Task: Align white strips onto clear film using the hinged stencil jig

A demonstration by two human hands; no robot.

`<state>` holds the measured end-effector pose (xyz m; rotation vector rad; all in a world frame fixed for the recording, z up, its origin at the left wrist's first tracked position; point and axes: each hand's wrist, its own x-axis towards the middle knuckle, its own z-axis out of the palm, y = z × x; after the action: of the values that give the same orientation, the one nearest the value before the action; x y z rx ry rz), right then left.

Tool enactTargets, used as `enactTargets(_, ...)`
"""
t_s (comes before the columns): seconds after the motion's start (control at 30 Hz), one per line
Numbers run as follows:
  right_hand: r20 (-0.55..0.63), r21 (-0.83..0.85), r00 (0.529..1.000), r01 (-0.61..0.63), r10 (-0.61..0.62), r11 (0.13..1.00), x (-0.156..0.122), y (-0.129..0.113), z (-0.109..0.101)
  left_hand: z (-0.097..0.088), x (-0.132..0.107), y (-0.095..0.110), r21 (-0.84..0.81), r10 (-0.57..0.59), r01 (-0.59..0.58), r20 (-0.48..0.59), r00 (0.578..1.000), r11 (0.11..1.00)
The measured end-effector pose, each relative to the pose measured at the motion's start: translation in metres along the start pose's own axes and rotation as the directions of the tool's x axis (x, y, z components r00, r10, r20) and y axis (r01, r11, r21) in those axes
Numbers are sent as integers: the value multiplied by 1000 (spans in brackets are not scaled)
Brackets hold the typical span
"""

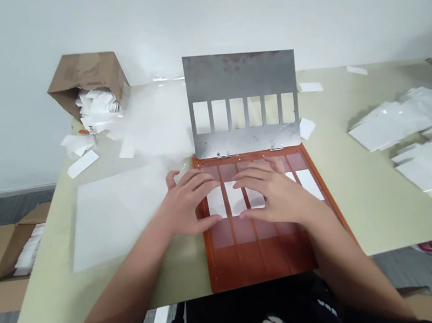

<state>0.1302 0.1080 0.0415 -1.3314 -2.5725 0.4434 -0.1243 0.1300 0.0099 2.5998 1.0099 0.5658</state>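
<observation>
A reddish-brown board (254, 263) with several lengthwise slots lies at the table's front edge. Clear film strips (222, 234) line the slots, and white cards (236, 198) lie across them in a row. Over the board's left side is my left hand (190, 202), fingers and thumb spread around the leftmost card's ends. My right hand (274, 193) hovers over or rests on the middle cards, thumb apart from its fingers and hiding part of the row. Whether the fingertips press on the cards, I cannot tell. Hinged to the board's back, a metal plate (240, 76) with several rectangular windows stands raised.
A tipped cardboard box (93, 66) spills white cards at the back left. Translucent sheets (113, 218) lie left of the board. On the right are piles of clear-wrapped white packets (404, 117). Another open carton (9, 292) sits on the floor at left.
</observation>
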Motion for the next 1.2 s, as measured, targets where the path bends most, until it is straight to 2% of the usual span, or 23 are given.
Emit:
enactTargets(0.33, 23, -27, 1000, -17, 18, 999, 2, 0, 4, 5, 0, 6, 35, 31, -30, -18, 999, 999)
enactTargets(1.2, 42, -42, 999, -16, 18, 999, 1, 0, 6, 7, 1, 7, 31, -2, 2, -14, 1000, 1000)
